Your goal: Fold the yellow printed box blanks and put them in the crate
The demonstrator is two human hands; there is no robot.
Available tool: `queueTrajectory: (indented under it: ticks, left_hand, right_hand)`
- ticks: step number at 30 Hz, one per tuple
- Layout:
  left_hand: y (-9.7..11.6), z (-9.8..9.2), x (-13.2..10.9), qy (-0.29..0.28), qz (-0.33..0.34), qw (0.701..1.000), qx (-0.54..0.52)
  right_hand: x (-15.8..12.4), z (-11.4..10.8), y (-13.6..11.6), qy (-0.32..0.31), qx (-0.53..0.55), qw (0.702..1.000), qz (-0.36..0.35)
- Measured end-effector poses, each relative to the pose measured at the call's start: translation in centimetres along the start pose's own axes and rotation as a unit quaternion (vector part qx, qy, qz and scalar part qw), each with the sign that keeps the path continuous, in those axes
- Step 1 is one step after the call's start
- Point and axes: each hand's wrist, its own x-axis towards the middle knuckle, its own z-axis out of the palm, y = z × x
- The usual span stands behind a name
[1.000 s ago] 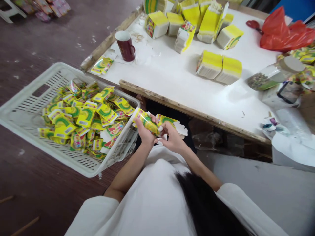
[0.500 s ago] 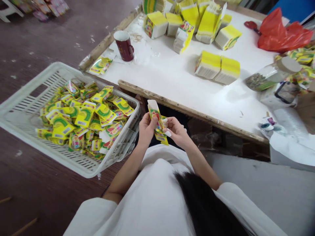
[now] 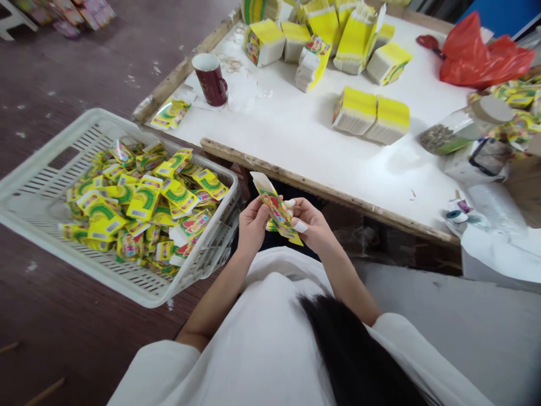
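Between my two hands, close in front of my body, is a small printed carton (image 3: 275, 207), yellow, red and green, with a white flap standing out at its upper end. My left hand (image 3: 253, 224) pinches its left side with the thumb on top. On the other side my right hand (image 3: 310, 225) grips the lower right part, fingers bent around it. White coverings show on some right fingertips. A second yellow-green piece shows beneath the carton, partly hidden. Left of my hands, a white plastic basket (image 3: 93, 282) holds many similar yellow-green packs (image 3: 144, 198).
The white table (image 3: 287, 124) has a raised wooden edge (image 3: 296, 180) facing me. On it are stacks of flat yellow cartons (image 3: 372, 113), a maroon mug (image 3: 211, 82), a lidded jar (image 3: 456, 129) and a red plastic bag (image 3: 482, 56). A grey surface (image 3: 431, 316) lies at right.
The carton has turned, its lower end swinging right. My right hand has shifted slightly right with it, while my left hand stays nearly in place. The whole view has moved a little.
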Motion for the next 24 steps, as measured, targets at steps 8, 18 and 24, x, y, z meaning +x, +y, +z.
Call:
queueTrajectory:
  ticks: [8, 18, 24]
  left_hand:
    - [-0.7, -0.4, 0.0, -0.011, 0.029, 0.998, 0.055]
    - [-0.8, -0.8, 0.1, 0.067, 0.056, 0.993, 0.074]
    - [-1.1, -0.4, -0.2, 0.075, 0.063, 0.992, 0.084]
  right_hand:
    - [-0.2, 0.2, -0.5, -0.008, 0.006, 1.0, 0.008]
    - [0.0, 1.1, -0.4, 0.049, -0.106, 0.992, -0.043]
    - [-0.1, 1.1, -0.7, 0.096, -0.12, 0.988, -0.025]
